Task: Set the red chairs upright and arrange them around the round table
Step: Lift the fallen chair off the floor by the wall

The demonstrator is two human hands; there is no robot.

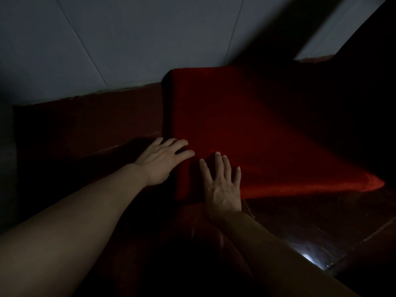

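Note:
A red cloth-covered chair (246, 129) fills the middle of the dim head view, its flat red surface running from the upper centre down to a corner at the right. My left hand (162, 161) reaches in from the lower left with fingers spread and straight, its fingertips at the chair's near left edge. My right hand (222, 185) lies flat, fingers spread, over the chair's near edge. Neither hand grips anything. The round table is not in sight.
A pale tiled wall (107, 39) rises behind the chair, with a dark red-brown skirting (85, 121) below it. Dark glossy floor (321, 228) lies at the lower right with a bright glint. Deep shadow hides the upper right and bottom centre.

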